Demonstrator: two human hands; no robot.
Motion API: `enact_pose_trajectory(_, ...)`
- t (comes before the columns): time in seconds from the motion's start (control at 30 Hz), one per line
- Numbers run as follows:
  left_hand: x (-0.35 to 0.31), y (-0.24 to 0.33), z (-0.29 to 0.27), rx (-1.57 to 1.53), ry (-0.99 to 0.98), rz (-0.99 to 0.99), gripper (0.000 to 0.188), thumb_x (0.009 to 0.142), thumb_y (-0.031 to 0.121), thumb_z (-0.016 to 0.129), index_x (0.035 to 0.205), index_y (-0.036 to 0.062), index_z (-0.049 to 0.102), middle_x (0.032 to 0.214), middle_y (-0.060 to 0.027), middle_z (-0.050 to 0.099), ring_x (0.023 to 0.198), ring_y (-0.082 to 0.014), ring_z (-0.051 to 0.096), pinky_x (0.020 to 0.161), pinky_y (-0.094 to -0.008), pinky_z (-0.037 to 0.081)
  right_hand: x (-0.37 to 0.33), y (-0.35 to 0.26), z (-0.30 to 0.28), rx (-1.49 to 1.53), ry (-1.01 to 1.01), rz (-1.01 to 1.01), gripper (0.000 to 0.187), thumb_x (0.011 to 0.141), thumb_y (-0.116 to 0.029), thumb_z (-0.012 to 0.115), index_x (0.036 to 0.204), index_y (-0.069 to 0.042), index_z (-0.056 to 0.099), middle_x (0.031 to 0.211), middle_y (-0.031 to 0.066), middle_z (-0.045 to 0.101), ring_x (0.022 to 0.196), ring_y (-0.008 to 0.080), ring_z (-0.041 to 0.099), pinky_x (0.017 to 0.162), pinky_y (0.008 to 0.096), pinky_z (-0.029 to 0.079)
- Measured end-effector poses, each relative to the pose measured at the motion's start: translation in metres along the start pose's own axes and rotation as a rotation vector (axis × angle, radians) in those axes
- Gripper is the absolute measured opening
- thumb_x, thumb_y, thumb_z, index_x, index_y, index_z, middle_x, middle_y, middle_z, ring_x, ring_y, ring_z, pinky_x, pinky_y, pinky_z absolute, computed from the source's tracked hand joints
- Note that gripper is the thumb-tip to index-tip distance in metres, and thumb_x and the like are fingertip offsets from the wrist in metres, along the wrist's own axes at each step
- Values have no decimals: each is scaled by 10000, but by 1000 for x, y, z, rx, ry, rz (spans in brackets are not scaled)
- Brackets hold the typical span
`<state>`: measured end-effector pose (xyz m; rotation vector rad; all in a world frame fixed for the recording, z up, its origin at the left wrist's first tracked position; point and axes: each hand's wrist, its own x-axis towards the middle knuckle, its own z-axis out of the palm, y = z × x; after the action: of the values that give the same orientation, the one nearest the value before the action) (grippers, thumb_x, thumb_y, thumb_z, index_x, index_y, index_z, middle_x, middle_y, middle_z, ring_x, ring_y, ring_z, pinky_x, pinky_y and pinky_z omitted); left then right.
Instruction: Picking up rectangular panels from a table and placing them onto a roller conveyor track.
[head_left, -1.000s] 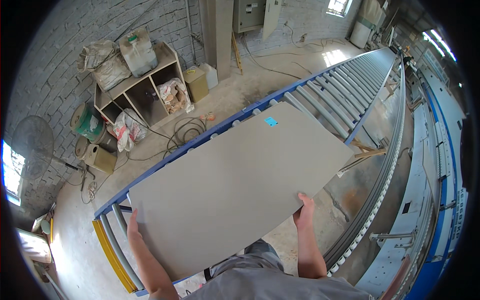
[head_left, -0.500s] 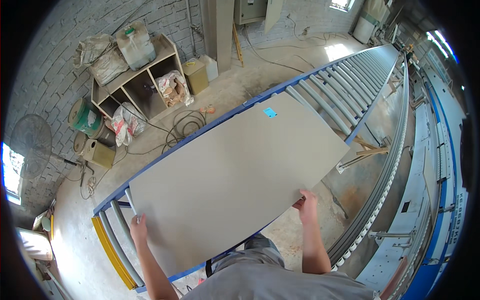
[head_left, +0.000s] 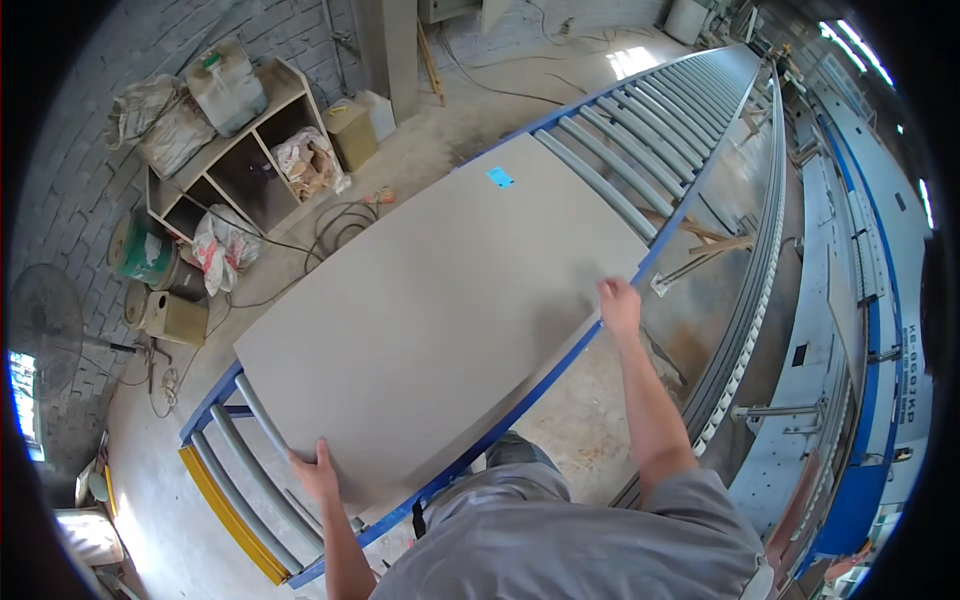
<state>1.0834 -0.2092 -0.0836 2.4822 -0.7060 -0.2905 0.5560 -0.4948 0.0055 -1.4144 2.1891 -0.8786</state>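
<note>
A large flat beige panel [head_left: 440, 310] lies on the roller conveyor [head_left: 560, 352], a light-blue label [head_left: 500, 177] near its far end. My left hand [head_left: 318, 475] is at the panel's left end, thumb on the top face and fingers over the edge beside the rollers. Near the panel's right front edge, my right hand [head_left: 620, 305] is raised a little above the top face, fingers curled together and a shadow beneath. Nothing shows in its fingers, and it appears apart from the panel.
Bare rollers [head_left: 640, 125] run off to the far right; a yellow end bar [head_left: 228, 515] closes the near left. Behind stand a wooden shelf unit [head_left: 285, 110], tins [head_left: 352, 137], buckets [head_left: 140, 247] and a fan [head_left: 45, 325]. A long machine [head_left: 800, 400] is on the right.
The panel now lies along the conveyor frame, its near edge level with the blue rail. My right hand has let go of its edge and lifted. My left hand stays at the left end.
</note>
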Motion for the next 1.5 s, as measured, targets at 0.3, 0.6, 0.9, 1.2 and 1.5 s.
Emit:
enact_pose_trajectory(0.3, 4, 11, 5, -16, 14, -178, 702, 708, 412, 793, 1177, -43, 533, 1109, -214, 605, 1032, -366, 573, 899, -421, 446, 195, 118, -8, -494, 0, -360, 538, 875, -398, 593, 1150, 65, 576, 1123, 255, 623, 1075, 402, 582, 930, 447, 449)
enact_pose_trajectory(0.6, -14, 23, -18, -101, 55, -355, 736, 713, 375, 797, 1222, -49, 477, 1078, -199, 603, 1002, -307, 595, 868, -377, 466, 227, 94, 33, -497, -199, -88, 816, 822, -741, 419, 1181, -33, 605, 1121, 218, 631, 1074, 417, 561, 908, 469, 434)
enact_pose_trajectory(0.9, -37, 19, -18, -118, 11, -378, 671, 716, 305, 804, 1188, -53, 488, 1037, -184, 629, 952, -277, 616, 845, -360, 479, 216, 92, 10, -502, -182, -48, 764, 830, -690, 471, 1140, -8, 624, 1120, 236, 625, 1093, 412, 556, 911, 451, 430)
enact_pose_trajectory(1.2, -37, -7, -20, -273, 6, -347, 663, 723, 194, 800, 1247, -55, 477, 1120, -138, 600, 1026, -218, 568, 921, -318, 432, 203, 74, 20, -512, -178, 11, 737, 834, -683, 479, 1155, -27, 581, 1057, 252, 631, 1055, 443, 559, 891, 471, 443)
enact_pose_trajectory(1.5, -48, -13, -4, 12, 41, -167, 740, 868, 384, 645, 1352, -91, 350, 1344, -259, 440, 1239, -368, 447, 1050, -394, 342, 159, 67, 46, -747, 54, -156, 647, 950, -542, 339, 1425, -103, 341, 1448, 181, 368, 1345, 335, 332, 1095, 501, 239)
